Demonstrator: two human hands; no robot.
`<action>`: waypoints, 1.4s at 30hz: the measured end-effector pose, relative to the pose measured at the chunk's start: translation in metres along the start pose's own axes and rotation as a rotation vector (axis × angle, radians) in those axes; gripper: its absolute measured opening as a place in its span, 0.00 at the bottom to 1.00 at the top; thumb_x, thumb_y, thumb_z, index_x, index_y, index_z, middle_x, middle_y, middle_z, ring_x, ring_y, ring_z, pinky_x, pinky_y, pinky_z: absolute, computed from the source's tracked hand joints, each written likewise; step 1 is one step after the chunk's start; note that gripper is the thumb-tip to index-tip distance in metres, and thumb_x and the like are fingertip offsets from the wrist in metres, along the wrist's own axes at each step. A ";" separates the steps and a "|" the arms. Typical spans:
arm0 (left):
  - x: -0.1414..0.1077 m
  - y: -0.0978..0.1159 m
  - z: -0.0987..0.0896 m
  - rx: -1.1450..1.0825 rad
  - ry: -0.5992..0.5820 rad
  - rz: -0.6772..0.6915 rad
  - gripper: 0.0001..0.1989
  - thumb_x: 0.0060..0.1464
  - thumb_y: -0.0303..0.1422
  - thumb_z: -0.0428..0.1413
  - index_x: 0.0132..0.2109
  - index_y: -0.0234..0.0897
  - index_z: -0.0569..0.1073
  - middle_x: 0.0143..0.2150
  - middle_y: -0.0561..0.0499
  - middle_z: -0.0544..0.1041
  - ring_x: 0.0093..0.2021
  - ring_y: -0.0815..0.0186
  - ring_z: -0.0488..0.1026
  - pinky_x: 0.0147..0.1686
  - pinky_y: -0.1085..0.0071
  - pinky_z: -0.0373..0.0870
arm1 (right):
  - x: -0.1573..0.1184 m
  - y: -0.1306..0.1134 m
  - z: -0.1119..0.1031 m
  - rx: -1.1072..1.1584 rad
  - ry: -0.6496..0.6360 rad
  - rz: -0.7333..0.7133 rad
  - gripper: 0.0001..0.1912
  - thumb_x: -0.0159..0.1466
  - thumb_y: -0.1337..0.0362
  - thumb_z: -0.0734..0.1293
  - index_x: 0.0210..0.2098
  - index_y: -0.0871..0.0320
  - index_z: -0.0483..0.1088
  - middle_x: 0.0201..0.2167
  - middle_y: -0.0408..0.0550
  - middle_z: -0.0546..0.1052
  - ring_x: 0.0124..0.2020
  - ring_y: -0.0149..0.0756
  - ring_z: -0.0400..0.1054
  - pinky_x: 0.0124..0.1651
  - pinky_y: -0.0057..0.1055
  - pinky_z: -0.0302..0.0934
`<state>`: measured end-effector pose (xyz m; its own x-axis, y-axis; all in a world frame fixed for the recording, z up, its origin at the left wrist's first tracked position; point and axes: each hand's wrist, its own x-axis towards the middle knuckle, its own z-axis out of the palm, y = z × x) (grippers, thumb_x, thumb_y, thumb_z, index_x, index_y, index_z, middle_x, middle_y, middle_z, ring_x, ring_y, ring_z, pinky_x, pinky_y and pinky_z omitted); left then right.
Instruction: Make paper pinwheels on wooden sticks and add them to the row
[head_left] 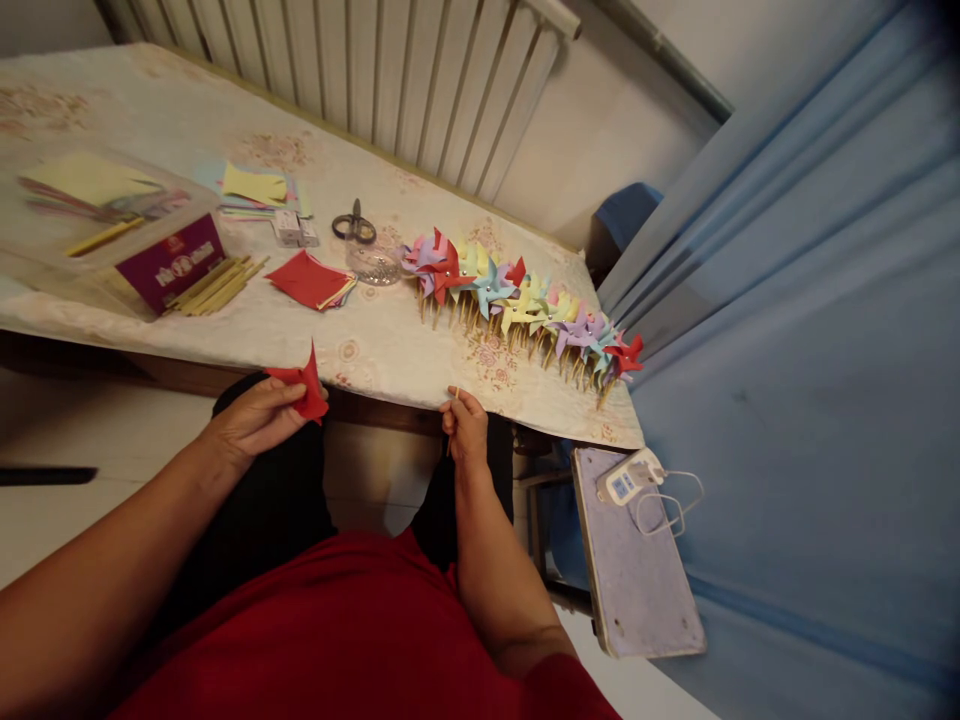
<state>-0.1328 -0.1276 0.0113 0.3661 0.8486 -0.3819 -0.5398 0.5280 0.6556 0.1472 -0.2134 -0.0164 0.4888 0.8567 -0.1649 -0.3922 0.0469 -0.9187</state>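
Between the thumb and fingers of my left hand [264, 412] is a red paper pinwheel [311, 392], held just off the table's front edge. My right hand [468, 428] is closed around a thin wooden stick [457, 394], whose tip shows above the fingers. The two hands are well apart. On the table ahead lies a stack of coloured paper squares [309, 280] with a red sheet on top. To its right is a clear dish [375, 266] of small pieces too fine to name. A long row of finished paper pinwheels [525, 303] on sticks stands beyond my right hand.
At the left are a clear plastic box [97, 262] and a bundle of sticks [214, 287]. Scissors [354, 224], small boxes [294, 229] and more paper [255, 186] lie farther back. A stool [645, 590] bears a power strip [630, 476]; a blue curtain [810, 330] hangs right.
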 end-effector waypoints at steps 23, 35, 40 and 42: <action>0.003 -0.001 -0.006 0.048 -0.066 0.007 0.07 0.42 0.18 0.65 0.32 0.29 0.79 0.29 0.46 0.81 0.29 0.65 0.79 0.35 0.71 0.79 | 0.001 0.000 0.000 -0.027 0.025 0.004 0.18 0.55 0.60 0.69 0.43 0.61 0.74 0.22 0.40 0.74 0.17 0.23 0.53 0.21 0.25 0.44; 0.005 -0.002 -0.010 0.026 -0.074 -0.001 0.08 0.41 0.18 0.67 0.32 0.28 0.79 0.30 0.44 0.82 0.29 0.64 0.80 0.35 0.70 0.80 | -0.002 -0.003 0.002 -0.028 0.014 0.002 0.14 0.54 0.59 0.71 0.38 0.60 0.73 0.19 0.38 0.73 0.16 0.22 0.53 0.20 0.23 0.44; 0.004 -0.002 -0.010 0.018 -0.052 -0.001 0.09 0.41 0.17 0.66 0.33 0.28 0.79 0.30 0.45 0.82 0.30 0.65 0.79 0.36 0.71 0.79 | -0.001 -0.002 0.001 -0.011 -0.009 0.016 0.14 0.54 0.58 0.71 0.36 0.60 0.72 0.18 0.37 0.71 0.15 0.21 0.49 0.18 0.23 0.40; 0.004 -0.001 -0.009 0.014 -0.051 -0.003 0.10 0.41 0.17 0.66 0.33 0.28 0.79 0.29 0.45 0.82 0.30 0.65 0.79 0.36 0.71 0.79 | -0.001 -0.002 0.000 -0.018 -0.010 0.018 0.14 0.54 0.57 0.71 0.35 0.60 0.72 0.17 0.36 0.71 0.14 0.21 0.49 0.18 0.22 0.39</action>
<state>-0.1375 -0.1243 0.0025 0.4064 0.8437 -0.3507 -0.5278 0.5301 0.6636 0.1469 -0.2145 -0.0145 0.4737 0.8626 -0.1777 -0.3866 0.0224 -0.9220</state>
